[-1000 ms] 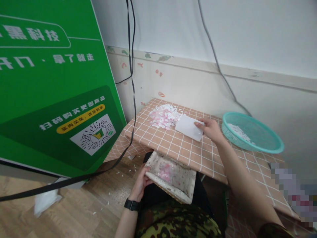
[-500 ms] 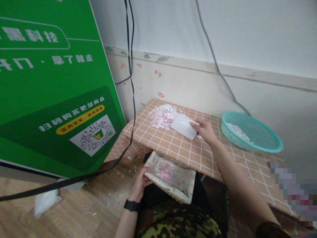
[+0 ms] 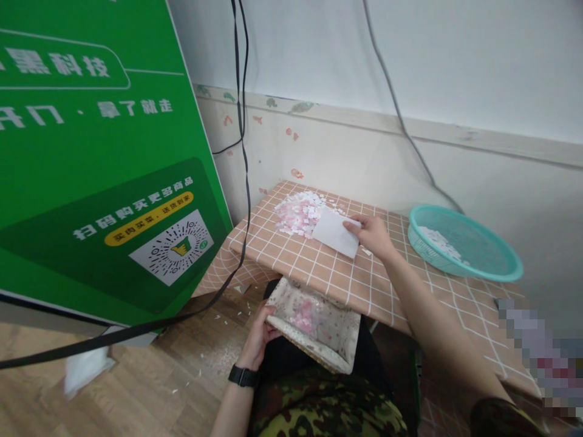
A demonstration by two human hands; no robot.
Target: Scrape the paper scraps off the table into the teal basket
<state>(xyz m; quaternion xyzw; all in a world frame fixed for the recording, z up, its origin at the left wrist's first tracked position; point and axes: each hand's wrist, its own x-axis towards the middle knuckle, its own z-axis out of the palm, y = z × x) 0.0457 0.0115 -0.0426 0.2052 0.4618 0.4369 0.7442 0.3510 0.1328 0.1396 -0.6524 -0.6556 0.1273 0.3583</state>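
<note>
My left hand (image 3: 263, 331) grips the left rim of a fabric-lined basket (image 3: 334, 358), which I hold tilted at the table's front edge above my lap. Inside the basket lie pink and white bits (image 3: 306, 317). My right hand (image 3: 371, 233) is closed on the right side of a white card (image 3: 336, 233), thumb on top and fingers partly hidden. The card's left edge meets a heap of small white and pink paper pieces (image 3: 296, 212) on the checked tablecloth. A few loose pieces lie near my right fingers.
A turquoise mesh basket (image 3: 492, 267) with white pieces inside stands at the table's right. To the left is a large green cabinet (image 3: 113, 152) with a black cable (image 3: 246, 200) hanging before it. A white plastic bag (image 3: 86, 370) and paper scraps lie on the wooden floor.
My right hand has turned slightly with the card, whose surface now looks greyer and less shiny. The left hand and the fabric-lined basket stay about where they were.
</note>
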